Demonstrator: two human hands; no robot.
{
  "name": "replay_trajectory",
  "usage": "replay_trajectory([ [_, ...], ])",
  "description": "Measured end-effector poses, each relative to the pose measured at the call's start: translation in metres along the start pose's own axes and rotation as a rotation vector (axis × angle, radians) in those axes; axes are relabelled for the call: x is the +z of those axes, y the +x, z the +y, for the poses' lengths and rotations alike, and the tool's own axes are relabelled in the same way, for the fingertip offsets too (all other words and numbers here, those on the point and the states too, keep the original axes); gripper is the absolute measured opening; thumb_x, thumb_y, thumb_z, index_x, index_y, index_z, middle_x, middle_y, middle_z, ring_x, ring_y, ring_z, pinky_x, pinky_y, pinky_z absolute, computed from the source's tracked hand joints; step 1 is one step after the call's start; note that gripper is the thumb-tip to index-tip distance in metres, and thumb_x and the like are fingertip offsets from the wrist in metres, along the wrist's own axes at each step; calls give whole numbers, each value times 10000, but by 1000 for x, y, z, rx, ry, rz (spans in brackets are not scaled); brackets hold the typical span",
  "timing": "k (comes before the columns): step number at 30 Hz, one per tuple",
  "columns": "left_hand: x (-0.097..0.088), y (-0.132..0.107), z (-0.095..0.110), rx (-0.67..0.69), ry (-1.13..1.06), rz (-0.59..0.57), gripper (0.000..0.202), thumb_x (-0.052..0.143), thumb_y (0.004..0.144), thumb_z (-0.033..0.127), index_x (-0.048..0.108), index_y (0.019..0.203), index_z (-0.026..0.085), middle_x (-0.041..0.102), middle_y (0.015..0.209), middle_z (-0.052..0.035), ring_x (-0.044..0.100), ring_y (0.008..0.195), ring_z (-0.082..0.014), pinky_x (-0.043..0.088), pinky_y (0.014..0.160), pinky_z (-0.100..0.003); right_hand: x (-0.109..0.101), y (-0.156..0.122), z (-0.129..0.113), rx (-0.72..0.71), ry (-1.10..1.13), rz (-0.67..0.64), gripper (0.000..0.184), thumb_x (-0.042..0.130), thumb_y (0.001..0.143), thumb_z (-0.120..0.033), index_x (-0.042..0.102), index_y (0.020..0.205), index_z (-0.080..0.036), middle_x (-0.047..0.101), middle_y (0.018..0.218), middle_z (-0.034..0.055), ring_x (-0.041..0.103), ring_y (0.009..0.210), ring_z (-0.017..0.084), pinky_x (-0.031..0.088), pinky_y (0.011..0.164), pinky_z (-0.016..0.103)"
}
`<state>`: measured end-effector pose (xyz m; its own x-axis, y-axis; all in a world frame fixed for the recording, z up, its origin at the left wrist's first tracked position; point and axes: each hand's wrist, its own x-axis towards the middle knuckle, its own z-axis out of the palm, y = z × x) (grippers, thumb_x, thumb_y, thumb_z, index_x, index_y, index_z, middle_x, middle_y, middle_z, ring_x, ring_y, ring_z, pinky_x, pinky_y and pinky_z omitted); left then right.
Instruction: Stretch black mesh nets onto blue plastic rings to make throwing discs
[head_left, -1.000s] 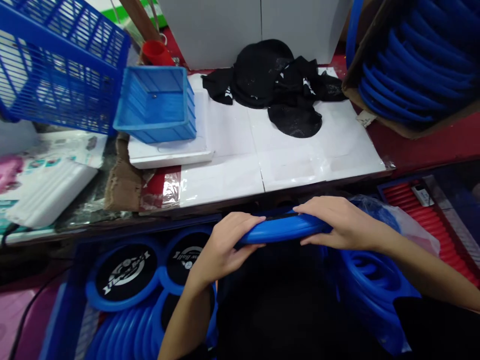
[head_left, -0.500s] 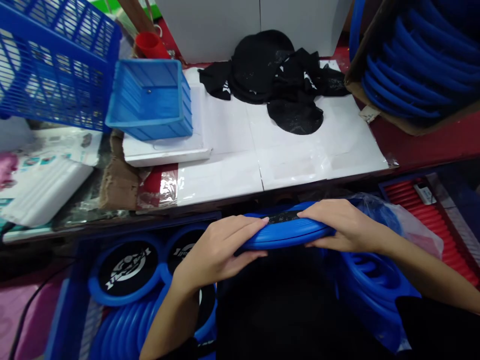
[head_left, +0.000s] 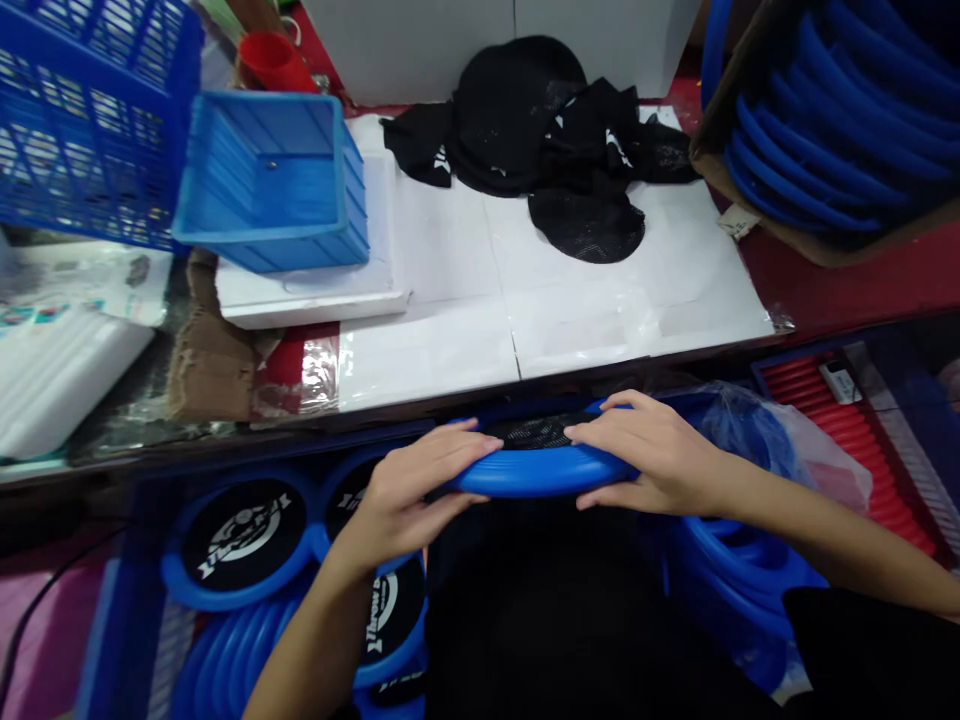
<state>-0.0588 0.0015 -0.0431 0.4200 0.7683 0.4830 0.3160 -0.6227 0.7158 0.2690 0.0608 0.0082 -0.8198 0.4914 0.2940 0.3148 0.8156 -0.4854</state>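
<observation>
A: What sort of place?
B: Workshop.
A: Evidence?
B: Taped white worktop (head_left: 427,350), piled black fabric pieces (head_left: 510,120), carton (head_left: 711,168) packed with blue rings (head_left: 810,160), several printed discs (head_left: 247,530) below.

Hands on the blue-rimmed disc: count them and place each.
2: the left hand grips the left side of the blue-rimmed disc, the right hand its right side. No others show.

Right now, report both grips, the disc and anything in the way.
Left grip and right grip on blue-rimmed mesh disc, opposite sides. Black mesh showing between them. Worktable edge beyond; nothing seen blocking.
</observation>
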Motion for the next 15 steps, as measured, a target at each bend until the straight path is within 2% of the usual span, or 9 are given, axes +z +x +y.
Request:
replay_trajectory([
  [2,-8,-14,-16,25,-111,88,391,726,1019,323,720,1405,260,839,1172,-106,823,1038,-288,620,1090,-568,-8,-3,5,39,58,-41,474,712,1008,-439,592,1392,-188,808,1208,133,766,1048,262,579,986,455],
  [5,-19,-32,-33,13,-255,228,366,761,991,379,765,1336,258,854,1033,-120,824,1004,-333,680,934,-587,-20,-9,13,74,137,-37,372,702,991,-335,627,1333,-211,802,1138,111,760,1018,243,614,910,399],
  [7,-22,-36,-33,-28,-286,198,361,782,973,373,776,1306,235,848,1014,-147,818,1010,-352,691,873,-566,-22,-11,15,59,152,-9,300,691,1004,-310,647,1287,-217,800,1098,97,765,982,224,621,881,370],
  [9,-21,-31,-23,-63,-254,120,380,794,966,350,764,1318,210,840,1061,-169,814,1012,-334,688,879,-515,-18,-9,14,24,146,21,277,681,1025,-319,650,1277,-210,802,1056,87,769,935,208,623,848,342],
  [12,-14,-17,-3,-72,-149,39,436,793,973,348,716,1380,211,830,1130,-152,803,1027,-282,673,896,-410,-9,-4,11,-20,129,23,297,675,1042,-350,644,1294,-195,804,1029,85,773,904,196,624,821,317],
  [15,-4,-4,12,-34,-42,-14,498,772,989,377,656,1439,197,819,1180,-143,794,1060,-259,652,942,-367,-5,-1,10,-36,114,-13,392,689,1040,-397,619,1359,-181,801,1067,108,775,967,215,632,851,342],
])
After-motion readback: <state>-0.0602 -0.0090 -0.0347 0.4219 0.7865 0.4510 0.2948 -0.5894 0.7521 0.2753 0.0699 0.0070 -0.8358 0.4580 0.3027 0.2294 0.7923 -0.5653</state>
